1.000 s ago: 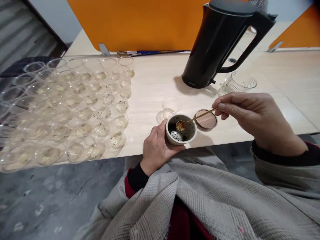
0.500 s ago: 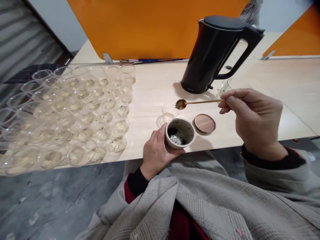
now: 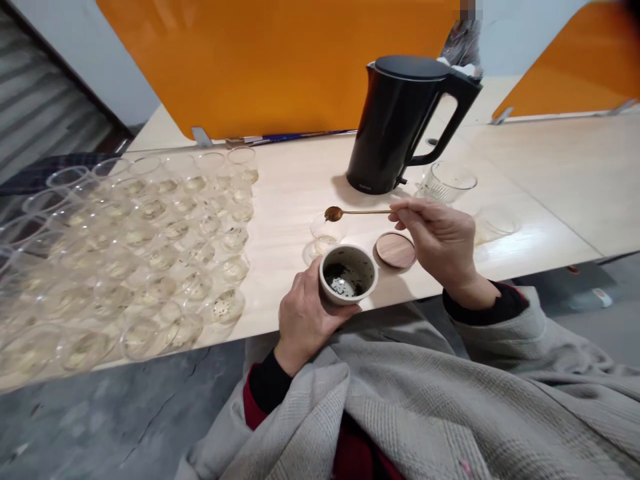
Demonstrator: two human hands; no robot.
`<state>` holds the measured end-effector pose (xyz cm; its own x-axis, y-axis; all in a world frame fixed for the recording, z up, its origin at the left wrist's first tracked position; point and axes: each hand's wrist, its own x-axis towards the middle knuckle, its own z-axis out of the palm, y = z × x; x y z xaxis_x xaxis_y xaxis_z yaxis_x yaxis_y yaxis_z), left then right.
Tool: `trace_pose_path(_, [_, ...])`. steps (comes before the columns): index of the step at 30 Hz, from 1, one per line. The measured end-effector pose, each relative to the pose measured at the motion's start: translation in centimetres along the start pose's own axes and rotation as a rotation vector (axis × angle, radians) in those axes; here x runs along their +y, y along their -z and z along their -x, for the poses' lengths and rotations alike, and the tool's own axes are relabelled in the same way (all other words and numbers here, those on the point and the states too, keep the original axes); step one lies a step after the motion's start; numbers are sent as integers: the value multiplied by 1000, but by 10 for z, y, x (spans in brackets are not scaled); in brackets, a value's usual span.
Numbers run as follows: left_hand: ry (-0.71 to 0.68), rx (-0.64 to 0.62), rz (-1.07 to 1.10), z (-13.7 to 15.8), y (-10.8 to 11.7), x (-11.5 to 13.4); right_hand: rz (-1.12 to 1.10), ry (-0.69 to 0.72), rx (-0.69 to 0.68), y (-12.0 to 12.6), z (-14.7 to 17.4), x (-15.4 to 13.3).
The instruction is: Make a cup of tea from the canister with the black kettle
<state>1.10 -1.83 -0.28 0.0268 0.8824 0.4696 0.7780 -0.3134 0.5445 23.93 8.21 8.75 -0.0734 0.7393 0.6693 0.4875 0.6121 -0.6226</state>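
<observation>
My left hand [image 3: 306, 313] is wrapped round a pale ceramic cup [image 3: 369, 288], tilted toward me at the table's front edge. Dark loose bits like tea leaves lie on its bottom and cling to its inner wall. My right hand [image 3: 437, 243] pinches the handle end of a gold-coloured spoon [image 3: 367, 212]. Some dark leaf bits sit in the spoon's bowl, which hovers over a clear cup [image 3: 327, 230] standing just behind the ceramic cup. A round wooden lid [image 3: 396, 250] lies between the ceramic cup and my right hand.
Rows of clear cups [image 3: 150, 253] with pale liquid and dark specks cover the table's left side. A black electric kettle [image 3: 400, 127] stands behind the spoon. Right of it are a ribbed glass [image 3: 450, 183] and another clear cup [image 3: 497, 223]. An orange partition [image 3: 240, 67] rises at the back.
My right hand has moved left with the spoon, bringing its bowl over the clear cup. The view has shifted slightly to the right. My left hand still holds the ceramic cup.
</observation>
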Motion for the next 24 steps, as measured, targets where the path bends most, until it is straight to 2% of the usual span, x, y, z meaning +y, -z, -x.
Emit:
trace_pose_path(3, [-7, 7, -14, 0, 1, 0, -51, -32, 19, -1, 4, 6])
trace_pose_path(7, [-14, 16, -15, 0, 1, 0, 12, 172, -106, -5, 6, 4])
trace_pose_path(9, [-21, 23, -20, 0, 1, 0, 27, 176, -89, -6, 5, -1])
trace_pose_path(12, [-37, 39, -23, 0, 0, -1, -18, 42, 37, 0, 2, -4])
trace_pose_path(15, [-49, 48, -6, 0, -1, -2, -108, -109, 185, 18, -5, 3])
trace_pose_path(18, [-51, 53, -8, 0, -1, -2, -152, -222, 381, 48, -16, 21])
trace_pose_path(21, [-52, 55, -17, 0, -1, -3, -90, -297, 556, 83, -31, 46])
trace_pose_path(24, [-57, 47, -27, 0, 0, -2, 13, -405, 581, 107, -47, 71])
